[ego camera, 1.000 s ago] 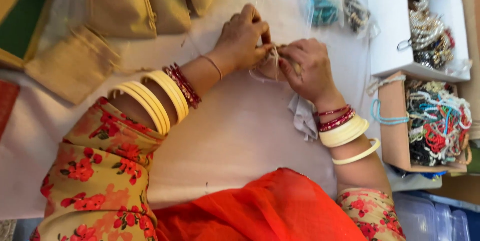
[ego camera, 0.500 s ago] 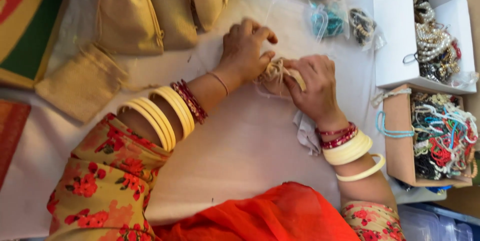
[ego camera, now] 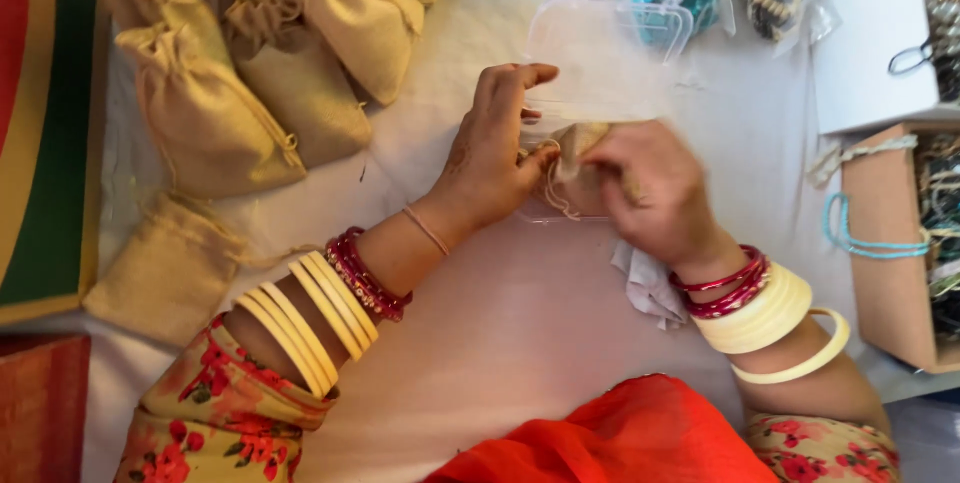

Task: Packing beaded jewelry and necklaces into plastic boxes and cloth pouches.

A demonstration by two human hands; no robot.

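White cloth (ego camera: 560, 323) covers the worktable, with filled tan drawstring bags (ego camera: 290, 73) heaped at the far left. Both hands meet at centre over a clear plastic box (ego camera: 610, 53): the left hand (ego camera: 490, 158) pinches the cord, seemingly to cinch it, while the right hand (ego camera: 650, 188) (blurred) closes around the small tan pouch (ego camera: 580, 143). Its long axis looks tilted, mouth toward the left hand.
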